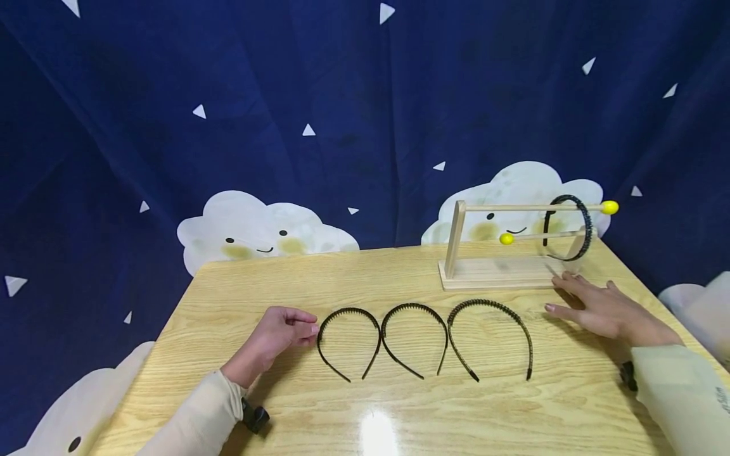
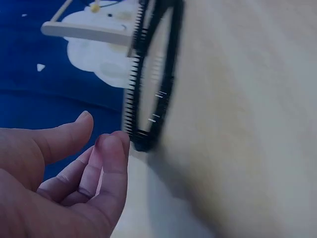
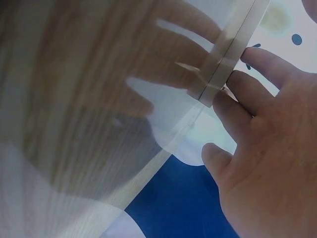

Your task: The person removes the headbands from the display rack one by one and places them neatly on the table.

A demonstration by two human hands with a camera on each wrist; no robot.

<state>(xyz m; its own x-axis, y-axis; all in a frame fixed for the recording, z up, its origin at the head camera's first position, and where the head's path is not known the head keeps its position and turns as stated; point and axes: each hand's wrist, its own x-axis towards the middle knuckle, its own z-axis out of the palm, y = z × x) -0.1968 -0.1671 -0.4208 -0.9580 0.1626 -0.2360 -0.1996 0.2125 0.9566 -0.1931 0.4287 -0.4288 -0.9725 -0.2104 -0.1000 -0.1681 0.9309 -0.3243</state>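
Left hand (image 1: 281, 334), fingers loosely curved, thumb apart, grasping nothing, beside a toothed black headband (image 1: 349, 310) to its right; second headband (image 1: 414, 305) and third headband (image 1: 489, 302) lie farther right. Right hand (image 1: 607, 311), fingers spread, empty, at the nearest end of a wooden stand (image 1: 496, 273); beyond it, a fourth headband (image 1: 588, 229) hangs on the upper rod (image 1: 513, 208).

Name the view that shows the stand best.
Head view: the stand shows its base, two rods and yellow tips together. Left wrist catches only a post, bits of rod and a yellow tip, cut off at the top edge. Right wrist gets just one end of the base, by the right hand.
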